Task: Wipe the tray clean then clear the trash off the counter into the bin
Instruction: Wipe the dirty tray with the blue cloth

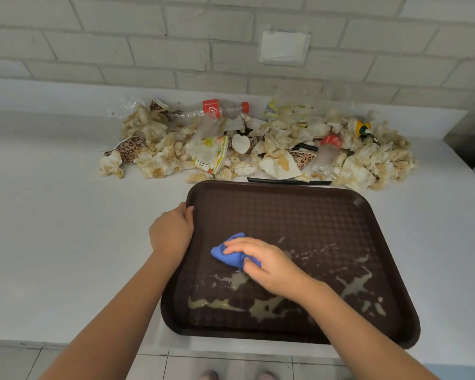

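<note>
One dark brown rectangular plastic tray [299, 215], with rounded corners and a waffle-textured floor, lying flat on the smooth white counter [66, 215] with its near edge at the counter's front edge. Pale greyish smears [258, 307] streak its near half. One crumpled blue cloth [231, 252], on the tray's left part, held down by the right hand [269, 266], fingers curled over it. Left hand [172, 231]: curled round the tray's left rim, gripping it. One long heap of trash [258, 144] on the counter, between the tray's far rim and the wall. It holds two clear plastic bottles with red labels [211, 109], both lying down, the second bottle [327, 153] to the right; at least three crushed leopard-print paper cups [129, 150]; two black straws [288, 181]; and many stained, crumpled white paper napkins [379, 160], uncounted. Backing: white-painted brick wall [148, 50] bearing one white square plate [284, 48]. Grey floor tiles [231, 363] show below the counter.
</note>
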